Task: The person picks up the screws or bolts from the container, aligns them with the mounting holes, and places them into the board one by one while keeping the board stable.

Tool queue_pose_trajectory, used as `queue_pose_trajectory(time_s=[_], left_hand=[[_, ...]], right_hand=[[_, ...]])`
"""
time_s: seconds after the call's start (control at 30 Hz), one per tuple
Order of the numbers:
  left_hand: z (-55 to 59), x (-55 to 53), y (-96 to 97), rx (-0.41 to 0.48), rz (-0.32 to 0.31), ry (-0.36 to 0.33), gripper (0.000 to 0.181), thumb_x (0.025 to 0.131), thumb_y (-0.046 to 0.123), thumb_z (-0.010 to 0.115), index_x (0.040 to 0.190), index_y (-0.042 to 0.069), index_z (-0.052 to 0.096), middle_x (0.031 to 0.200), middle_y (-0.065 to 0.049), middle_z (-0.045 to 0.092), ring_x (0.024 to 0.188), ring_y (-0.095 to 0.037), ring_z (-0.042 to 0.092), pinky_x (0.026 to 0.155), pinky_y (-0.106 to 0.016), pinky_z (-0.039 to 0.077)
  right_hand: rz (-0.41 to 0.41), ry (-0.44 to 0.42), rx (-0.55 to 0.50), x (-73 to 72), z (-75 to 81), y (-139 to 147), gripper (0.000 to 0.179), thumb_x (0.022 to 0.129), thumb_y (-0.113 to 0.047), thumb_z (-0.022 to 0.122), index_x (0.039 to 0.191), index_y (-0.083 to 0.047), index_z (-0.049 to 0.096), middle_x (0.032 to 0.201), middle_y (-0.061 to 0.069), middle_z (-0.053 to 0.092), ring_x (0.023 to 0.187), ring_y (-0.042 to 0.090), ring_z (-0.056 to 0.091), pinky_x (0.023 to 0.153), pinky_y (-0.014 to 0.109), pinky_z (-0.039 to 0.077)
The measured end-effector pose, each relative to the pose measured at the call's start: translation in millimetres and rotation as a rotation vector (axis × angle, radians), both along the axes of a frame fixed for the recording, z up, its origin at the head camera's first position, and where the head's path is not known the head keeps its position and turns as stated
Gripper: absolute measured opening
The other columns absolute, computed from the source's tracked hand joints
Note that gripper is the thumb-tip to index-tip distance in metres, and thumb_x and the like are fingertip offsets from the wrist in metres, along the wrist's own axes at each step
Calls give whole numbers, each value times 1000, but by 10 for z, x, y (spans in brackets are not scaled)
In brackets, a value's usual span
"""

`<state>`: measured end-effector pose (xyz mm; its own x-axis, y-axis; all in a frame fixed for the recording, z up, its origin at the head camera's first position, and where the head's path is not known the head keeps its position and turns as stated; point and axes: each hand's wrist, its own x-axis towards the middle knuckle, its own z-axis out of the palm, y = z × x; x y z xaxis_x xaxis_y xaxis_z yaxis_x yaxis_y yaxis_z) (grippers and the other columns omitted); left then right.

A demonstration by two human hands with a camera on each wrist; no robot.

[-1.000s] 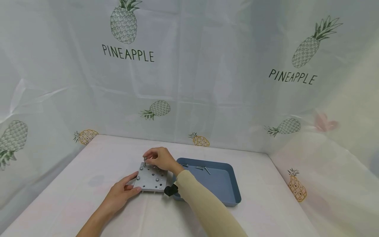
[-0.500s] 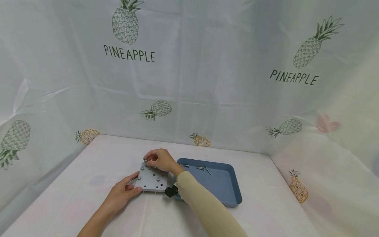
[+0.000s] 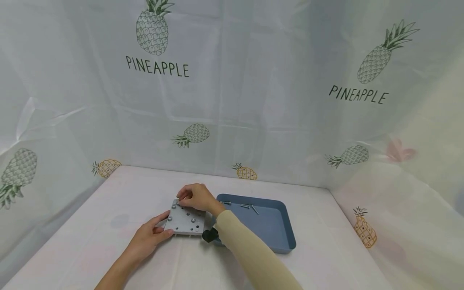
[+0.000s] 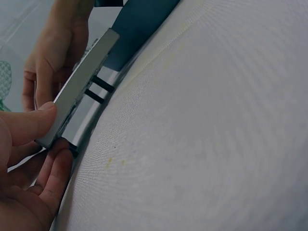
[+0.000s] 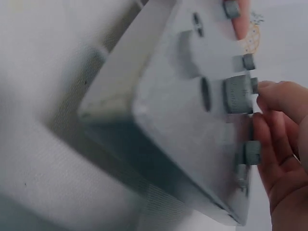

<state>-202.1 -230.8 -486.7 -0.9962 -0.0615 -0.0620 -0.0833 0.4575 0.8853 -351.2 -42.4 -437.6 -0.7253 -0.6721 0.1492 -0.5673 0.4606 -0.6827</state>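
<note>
A silvery metal plate (image 3: 184,222) with holes and several bolts in it is held at its left side by my left hand (image 3: 146,237). In the left wrist view the thumb lies on the plate's edge (image 4: 85,79) and the fingers curl beneath; dark bolt shanks (image 4: 103,83) stick out underneath. Over the far left corner, my right hand (image 3: 200,197) pinches a small bolt (image 3: 177,204), whose shank is hidden. The right wrist view has the thumb tip close against a bolt head, with a large knurled bolt head (image 5: 237,95) nearer the camera.
Right of the plate stands a blue tray (image 3: 270,227), partly behind the right forearm. Several loose bolts (image 3: 255,209) lie toward its far side. A patterned pineapple curtain (image 3: 253,104) rises behind the white-covered table (image 3: 326,249).
The right hand has come down a little at the far left corner, and the bolt it pinches sits lower against the plate. The left hand has stayed put.
</note>
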Motion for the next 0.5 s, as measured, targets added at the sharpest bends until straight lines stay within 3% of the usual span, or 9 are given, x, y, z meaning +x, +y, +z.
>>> queue_pose_trajectory(time_s=[0.23, 0.5], left_hand=[[-30, -12, -4, -8, -6, -5, 79, 94, 37, 83, 161, 15, 47, 132, -13, 70, 114, -21, 66, 93, -38, 52], [-18, -2, -6, -38, -2, -19, 81, 94, 40, 82, 163, 17, 46, 146, -17, 61, 120, -25, 62, 98, -45, 50]], right_hand=[[66, 24, 31, 29, 204, 249, 29, 98, -12, 77, 127, -12, 76, 116, -2, 76, 94, 4, 68, 84, 19, 54], [63, 108, 44, 110, 550, 881, 30, 100, -12, 76, 129, -15, 74, 126, 3, 73, 104, 15, 69, 89, 24, 56]])
